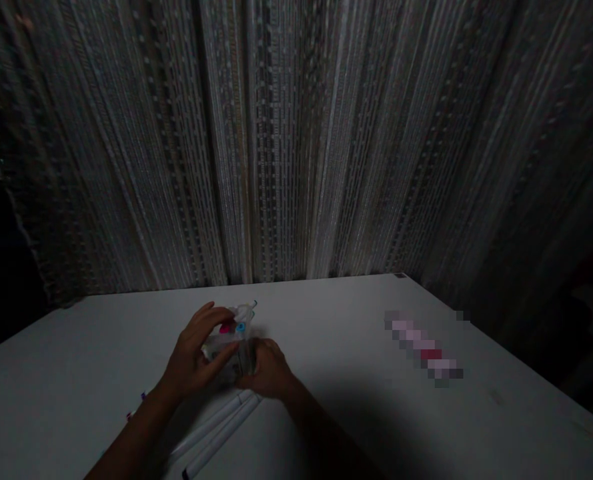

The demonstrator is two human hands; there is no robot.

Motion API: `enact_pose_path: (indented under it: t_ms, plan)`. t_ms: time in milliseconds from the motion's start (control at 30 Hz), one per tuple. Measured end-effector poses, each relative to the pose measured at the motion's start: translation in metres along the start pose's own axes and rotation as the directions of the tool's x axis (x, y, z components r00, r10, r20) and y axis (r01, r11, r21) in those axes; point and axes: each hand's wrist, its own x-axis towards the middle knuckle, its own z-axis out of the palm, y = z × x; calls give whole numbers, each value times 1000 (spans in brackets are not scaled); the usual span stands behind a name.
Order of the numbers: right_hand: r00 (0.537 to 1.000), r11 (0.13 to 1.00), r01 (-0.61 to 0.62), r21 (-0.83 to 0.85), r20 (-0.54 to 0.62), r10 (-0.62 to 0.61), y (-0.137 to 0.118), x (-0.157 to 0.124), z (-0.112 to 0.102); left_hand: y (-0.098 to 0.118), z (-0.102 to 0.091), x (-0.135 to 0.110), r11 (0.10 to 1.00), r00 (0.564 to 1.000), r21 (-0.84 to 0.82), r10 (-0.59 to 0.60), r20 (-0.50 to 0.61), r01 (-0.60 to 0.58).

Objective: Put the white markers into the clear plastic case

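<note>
Shows small coloured tips point(143, 397) just beside the left forearm point(139, 427). Holds a clear container point(247, 348) with the left hand point(203, 350), curled over its top and front. Shows pink and blue round ends point(241, 327) in its upper part. Has white pens point(225, 431) lying below on the surface point(326, 320). Clasps the container's lower right side with the right hand point(269, 370). Carries a pixelated pink strip point(416, 340) well to the right.

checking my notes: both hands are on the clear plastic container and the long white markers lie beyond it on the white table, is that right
The head view shows the long white markers on the near side of the clear plastic container, not beyond it, on the white table.
</note>
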Motion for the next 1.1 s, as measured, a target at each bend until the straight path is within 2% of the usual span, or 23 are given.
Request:
enact_pose_path:
  t_ms: [167, 333, 533, 667, 933, 1100]
  plan:
    - [999, 1000, 10, 20, -31, -10, 5, 2, 4, -1, 13, -8, 998, 986, 52, 54, -157, -46]
    - [1000, 1000, -12, 20, -17, 12, 5, 2, 3, -7, 22, -13, 999, 986, 35, 11, -169, -6]
    - [999, 999, -13, 36, -34, 14, 4, 0, 1, -7, 23, -12, 1000, 983, -10, -28, -183, 27]
    - [998, 997, -59, 57, -26, 61, 1, -1, -1, -7, 23, -14, 998, 980, -41, -48, -194, 41]
    - [996, 991, -84, 109, 23, 82, -3, 0, -4, -13, 29, -18, 989, 965, -145, -56, -255, 19]
    - [997, 985, -72, 157, 7, 72, -3, 2, -3, -13, 31, -17, 982, 963, -186, -64, -262, 14]
